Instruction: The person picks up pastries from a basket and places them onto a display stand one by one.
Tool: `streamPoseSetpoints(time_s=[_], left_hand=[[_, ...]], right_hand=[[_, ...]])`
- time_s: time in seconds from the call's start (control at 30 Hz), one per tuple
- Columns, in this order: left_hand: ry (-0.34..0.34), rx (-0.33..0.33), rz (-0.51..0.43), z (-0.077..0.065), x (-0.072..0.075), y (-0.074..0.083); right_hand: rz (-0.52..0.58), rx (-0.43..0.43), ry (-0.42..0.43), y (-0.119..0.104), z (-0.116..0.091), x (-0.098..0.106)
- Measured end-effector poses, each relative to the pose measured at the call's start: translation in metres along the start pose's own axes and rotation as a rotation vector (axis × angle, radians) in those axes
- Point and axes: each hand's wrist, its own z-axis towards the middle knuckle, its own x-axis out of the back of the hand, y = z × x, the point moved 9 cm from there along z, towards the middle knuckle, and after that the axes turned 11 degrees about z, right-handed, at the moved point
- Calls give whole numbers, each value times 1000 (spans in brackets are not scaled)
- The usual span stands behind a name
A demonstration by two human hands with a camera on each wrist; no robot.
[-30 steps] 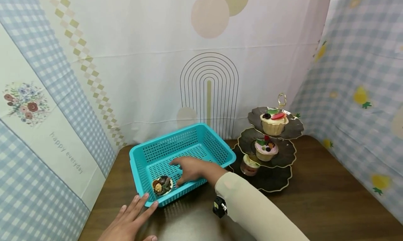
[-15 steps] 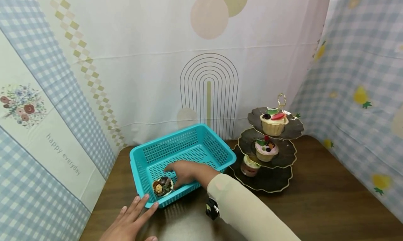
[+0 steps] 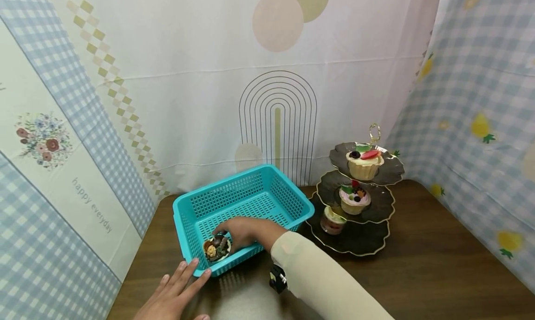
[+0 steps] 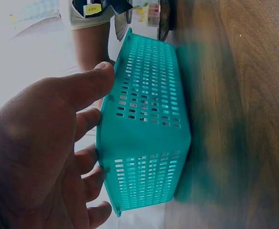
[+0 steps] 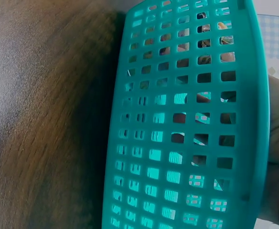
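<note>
In the head view a turquoise plastic basket [image 3: 225, 184] with perforated walls sits on the wooden table. At its near left corner lies a small tart [image 3: 216, 248] topped with chocolate and a walnut. My right hand [image 3: 244, 234] reaches over the near rim, its fingers and thumb curved about the tart's far and right sides. The basket wall mostly hides that hand in the right wrist view. With fingers spread and fairly straight, my left hand [image 3: 169, 294] touches the basket's near left corner; in the left wrist view its fingertips meet the rim.
Right of the basket stands a dark three-tier stand [image 3: 365, 243] with gold edges. It bears a fruit tart [image 3: 364, 167] on top, a pink cream tart [image 3: 354, 201] in the middle and a small dessert cup [image 3: 332, 221] at the bottom. Patterned cloths [image 3: 188, 101] hang around the table.
My right hand has moved left inside the basket, from beside the tart to close around it. My left hand stays at the basket's corner.
</note>
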Motion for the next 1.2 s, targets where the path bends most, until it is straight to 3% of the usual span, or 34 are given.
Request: streamPoseSetpoints(time_s=[0.17, 0.4, 0.57, 0.8, 1.2], left_hand=[[5, 1, 0, 0, -1, 0], [-4, 7, -8, 1, -1, 1], [13, 10, 5, 0, -1, 1], [20, 11, 2, 0, 0, 1], [15, 18, 9, 1, 2, 2]], right_hand=[[28, 32, -13, -3, 2, -2], [94, 4, 19, 5, -1, 1], [168, -19, 90, 15, -6, 8], [360, -15, 216, 29, -19, 26], [560, 32, 388, 45, -56, 58]])
